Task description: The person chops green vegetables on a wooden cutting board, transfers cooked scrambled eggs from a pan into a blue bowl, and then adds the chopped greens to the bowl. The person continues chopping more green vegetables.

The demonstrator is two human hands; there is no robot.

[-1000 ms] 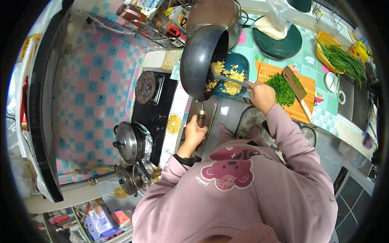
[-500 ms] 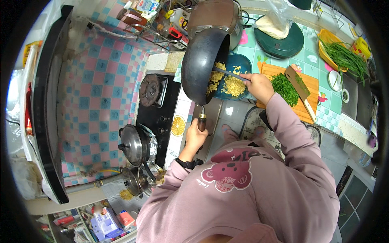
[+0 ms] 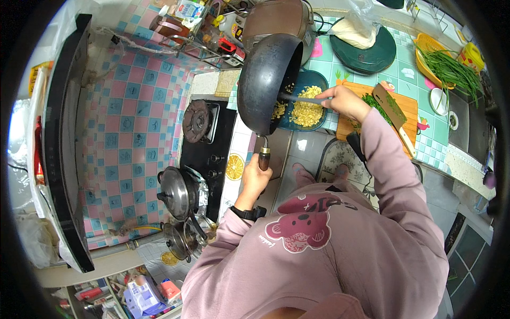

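Observation:
My left hand (image 3: 255,179) is closed round the wooden handle of a black wok (image 3: 260,80), which is tipped on its side over a teal dish (image 3: 319,80). My right hand (image 3: 348,102) grips a grey long-handled cooking utensil (image 3: 304,99); its head is hidden inside the wok. Yellow crumbled scrambled egg (image 3: 307,110) lies heaped in the dish, and some clings at the wok's lower rim. Right of the dish, a wooden cutting board (image 3: 409,106) bears chopped greens (image 3: 370,100), partly covered by my right forearm, and a cleaver (image 3: 390,108).
A black gas stove (image 3: 201,154) with a bare burner (image 3: 195,121) and a lidded pot (image 3: 178,192) stands at left. Behind the wok is a brown cooker (image 3: 276,24). A dark green round board (image 3: 372,56) carries bagged dough (image 3: 355,36). Green stalks (image 3: 451,74) fill a yellow basket (image 3: 425,48).
The utensil and my right hand have moved slightly right and up. More egg now lies in the dish, and less remains at the wok's rim. The wok stays tipped.

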